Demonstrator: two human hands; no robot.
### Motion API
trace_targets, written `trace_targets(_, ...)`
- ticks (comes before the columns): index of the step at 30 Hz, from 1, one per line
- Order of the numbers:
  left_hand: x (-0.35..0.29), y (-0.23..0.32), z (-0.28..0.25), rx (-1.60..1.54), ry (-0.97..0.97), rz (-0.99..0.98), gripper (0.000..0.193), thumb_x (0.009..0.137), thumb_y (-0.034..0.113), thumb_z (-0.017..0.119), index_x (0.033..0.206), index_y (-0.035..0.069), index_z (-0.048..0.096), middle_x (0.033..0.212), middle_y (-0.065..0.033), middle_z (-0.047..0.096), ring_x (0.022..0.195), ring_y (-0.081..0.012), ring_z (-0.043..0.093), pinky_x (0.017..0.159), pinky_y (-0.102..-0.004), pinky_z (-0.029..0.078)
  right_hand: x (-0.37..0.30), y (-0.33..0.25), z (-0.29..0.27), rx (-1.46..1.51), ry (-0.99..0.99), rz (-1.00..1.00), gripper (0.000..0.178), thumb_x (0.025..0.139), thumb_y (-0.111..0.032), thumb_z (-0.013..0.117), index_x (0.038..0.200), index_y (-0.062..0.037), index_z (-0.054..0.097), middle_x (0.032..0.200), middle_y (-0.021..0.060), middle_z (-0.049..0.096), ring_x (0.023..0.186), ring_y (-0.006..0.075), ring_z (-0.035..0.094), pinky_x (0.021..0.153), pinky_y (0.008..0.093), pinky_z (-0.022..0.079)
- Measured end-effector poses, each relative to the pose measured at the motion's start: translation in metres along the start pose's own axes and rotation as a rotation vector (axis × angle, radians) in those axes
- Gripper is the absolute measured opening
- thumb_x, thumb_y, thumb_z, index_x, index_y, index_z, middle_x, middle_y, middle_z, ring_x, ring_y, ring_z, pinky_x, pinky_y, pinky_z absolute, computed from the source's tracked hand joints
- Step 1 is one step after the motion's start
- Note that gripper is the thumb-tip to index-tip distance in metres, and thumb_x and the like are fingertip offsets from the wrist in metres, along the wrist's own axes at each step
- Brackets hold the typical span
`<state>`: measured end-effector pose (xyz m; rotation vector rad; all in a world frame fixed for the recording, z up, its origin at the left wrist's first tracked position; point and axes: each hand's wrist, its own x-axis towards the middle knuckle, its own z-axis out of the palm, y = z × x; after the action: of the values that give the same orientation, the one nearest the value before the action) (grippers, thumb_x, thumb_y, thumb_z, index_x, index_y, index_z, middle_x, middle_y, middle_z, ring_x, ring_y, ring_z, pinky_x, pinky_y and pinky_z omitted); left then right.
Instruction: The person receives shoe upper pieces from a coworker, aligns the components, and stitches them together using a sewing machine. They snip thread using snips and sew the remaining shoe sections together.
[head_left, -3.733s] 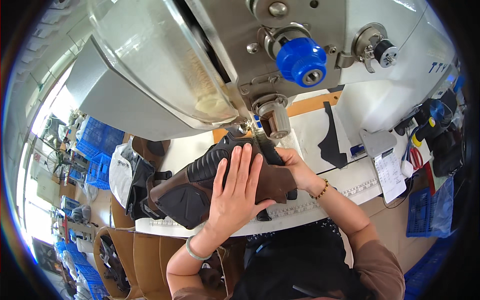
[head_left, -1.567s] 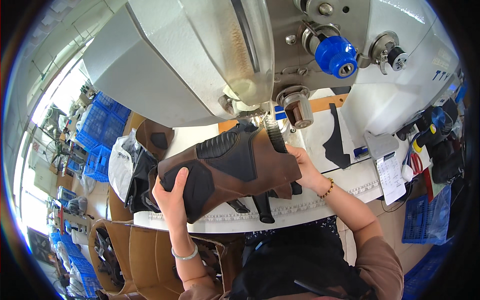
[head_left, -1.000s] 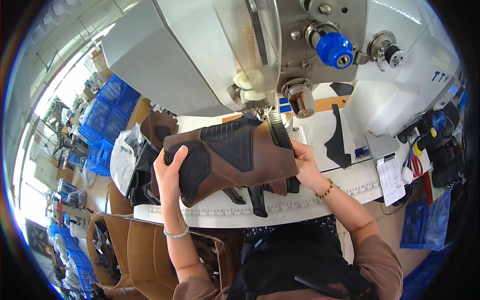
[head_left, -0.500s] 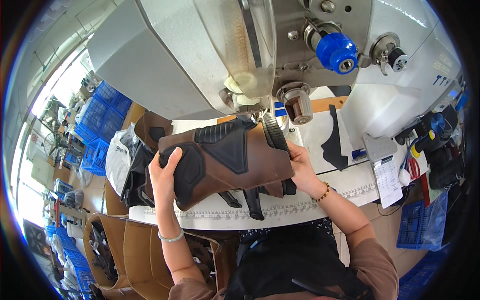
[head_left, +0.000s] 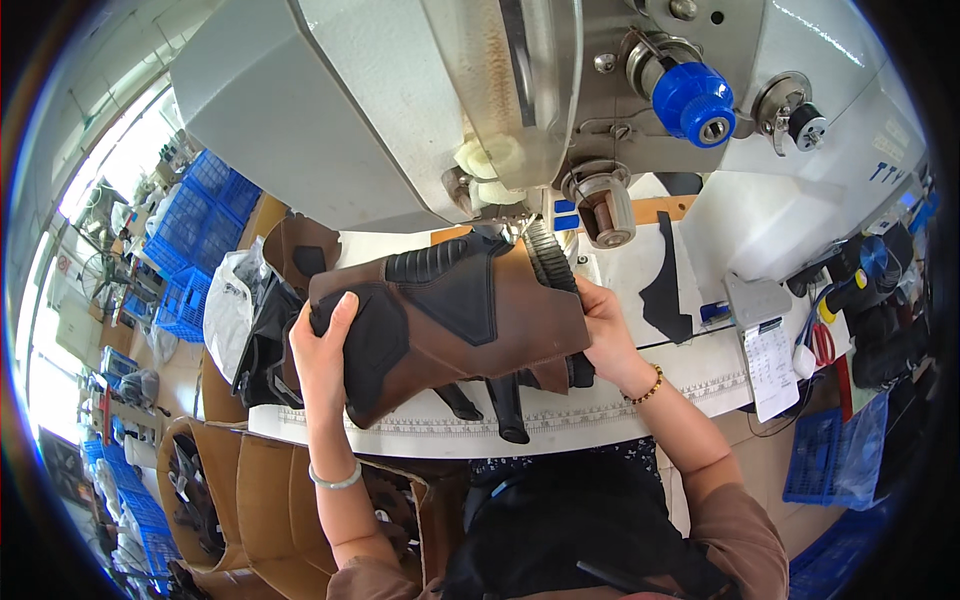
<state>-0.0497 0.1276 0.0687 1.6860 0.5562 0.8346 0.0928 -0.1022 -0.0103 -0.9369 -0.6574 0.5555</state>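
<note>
Between my hands is a brown leather boot upper (head_left: 545,345) with black padded patches and a ribbed black panel. My left hand (head_left: 322,350) closes on its left end, thumb on top of the black patch and the other fingers hidden behind. My right hand (head_left: 610,335) grips the right end near a black ribbed edge, its fingertips partly hidden. The far edge of the upper lies under the head of a sewing machine (head_left: 380,110), close to the needle area, where contact is hard to make out. Black straps (head_left: 508,410) hang below the upper over the white table (head_left: 640,405).
More brown and black uppers (head_left: 300,250) lie at the table's left, beside clear plastic. A black cut piece (head_left: 665,285) rests right of the machine. A printed card (head_left: 772,370) and red scissors (head_left: 824,343) are farther right. Cardboard boxes (head_left: 270,490) stand below left.
The machine and table have shifted slightly in the picture. Both hands keep their hold on the upper, which has barely moved under the machine head.
</note>
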Motion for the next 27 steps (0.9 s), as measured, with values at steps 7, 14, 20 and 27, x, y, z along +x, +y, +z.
trace_targets(7,0.011,-0.006,0.002,-0.051,-0.025,0.067,0.026,0.083,0.020,0.067,0.094,-0.003,0.059,0.082,-0.0049,0.062,0.069,-0.0082,0.056,0.063,-0.0208,0.048,0.000,0.000,0.005,-0.055,0.064,0.010,0.037,0.087,-0.002,0.057,0.123,0.0027,0.051,0.110,0.0036,0.060,0.094,0.0059,0.054,0.082,0.0217,0.046)
trace_targets(14,0.011,-0.002,0.004,0.054,0.050,0.112,0.024,0.082,0.019,0.068,0.088,-0.001,0.056,0.079,-0.0032,0.059,0.068,-0.0074,0.053,0.061,-0.0209,0.047,0.001,-0.001,0.011,-0.010,0.054,-0.039,0.033,0.087,0.000,0.057,0.120,0.0020,0.054,0.104,0.0027,0.063,0.089,0.0048,0.056,0.080,0.0215,0.047)
trace_targets(20,0.014,-0.010,0.007,0.107,0.070,0.146,0.028,0.082,0.023,0.069,0.086,-0.001,0.056,0.077,-0.0019,0.057,0.069,-0.0078,0.050,0.065,-0.0220,0.045,0.003,0.002,0.004,-0.096,0.010,-0.058,0.039,0.085,0.003,0.057,0.124,0.0022,0.051,0.108,0.0024,0.061,0.093,0.0045,0.054,0.082,0.0212,0.046)
trace_targets(27,0.022,-0.015,0.001,0.180,0.058,0.176,0.027,0.080,0.019,0.071,0.089,0.000,0.054,0.079,-0.0022,0.057,0.073,-0.0084,0.051,0.068,-0.0229,0.046,-0.004,-0.002,0.010,-0.145,0.000,-0.040,0.042,0.088,-0.003,0.058,0.128,0.0032,0.045,0.113,0.0030,0.057,0.101,0.0057,0.049,0.088,0.0227,0.042)
